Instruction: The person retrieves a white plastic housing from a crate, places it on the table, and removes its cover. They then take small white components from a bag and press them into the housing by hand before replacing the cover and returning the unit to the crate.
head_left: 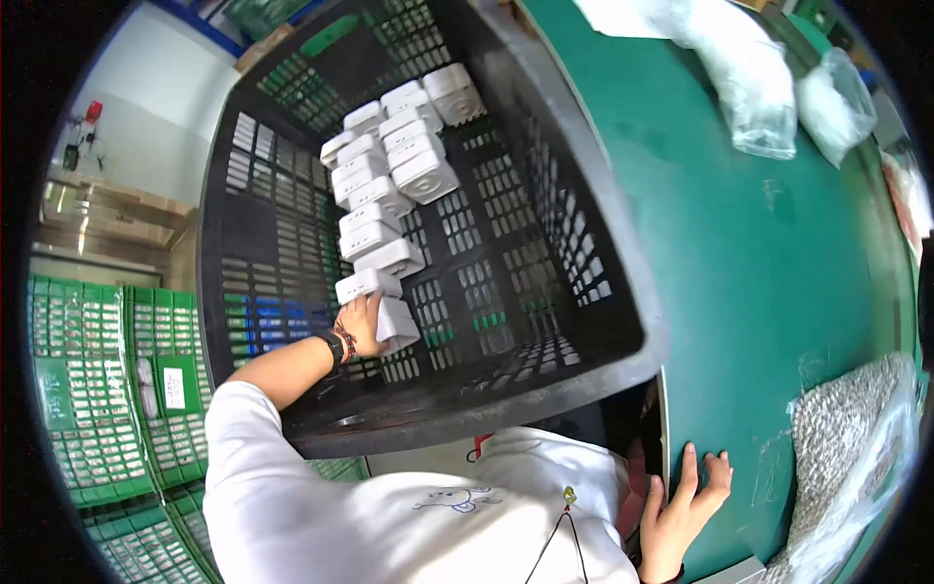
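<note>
My left hand reaches down into a large black plastic crate. Its fingers close on the nearest white plastic housing, a boxy piece with rounded corners; part of the grip is hidden behind the hand. Just beyond it lies another white housing. Several more like it stand in two rows toward the crate's far end, some with a round ring on one face. My right hand rests at the edge of the green table, fingers spread and holding nothing.
On the table's right side lies a bubble-wrap bag. Clear plastic bags with white contents lie at the far right. Stacked green crates stand at the left. The black crate's high slotted walls surround my left arm.
</note>
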A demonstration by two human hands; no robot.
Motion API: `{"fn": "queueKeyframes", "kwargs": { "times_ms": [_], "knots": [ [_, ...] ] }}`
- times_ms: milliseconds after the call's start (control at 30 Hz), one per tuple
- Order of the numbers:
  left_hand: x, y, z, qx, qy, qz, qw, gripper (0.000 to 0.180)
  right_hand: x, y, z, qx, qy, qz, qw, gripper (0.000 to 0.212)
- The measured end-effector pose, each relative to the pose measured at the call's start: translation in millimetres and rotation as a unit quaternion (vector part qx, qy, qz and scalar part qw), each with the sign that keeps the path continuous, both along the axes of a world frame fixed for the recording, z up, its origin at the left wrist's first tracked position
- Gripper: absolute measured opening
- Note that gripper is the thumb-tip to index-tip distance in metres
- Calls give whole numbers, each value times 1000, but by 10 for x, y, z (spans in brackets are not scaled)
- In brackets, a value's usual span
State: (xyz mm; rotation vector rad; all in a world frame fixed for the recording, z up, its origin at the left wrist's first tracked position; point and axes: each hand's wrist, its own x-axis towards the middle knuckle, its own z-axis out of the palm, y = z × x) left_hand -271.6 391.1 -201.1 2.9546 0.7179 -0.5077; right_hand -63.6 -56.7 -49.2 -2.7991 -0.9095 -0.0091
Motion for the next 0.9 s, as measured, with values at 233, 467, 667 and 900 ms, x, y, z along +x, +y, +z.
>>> {"fn": "queueKeyframes", "kwargs": {
  "times_ms": [233,467,667,900],
  "knots": [
    [277,-229,501,0,75,-35,997,57,39,-9,93,55,25,9,998,53],
    [897,-314,2058,6,-7,-51,999,45,-3,-157,159,124,54,32,990,54],
    [1354,-743,3490,-92,-432,-103,891,55,-157,-410,323,326,42,-6,944,51],
    [2597,-2408,3402,-506,-53,-270,818,58,-227,-641,559,304,-334,109,885,49]
  ]
}}
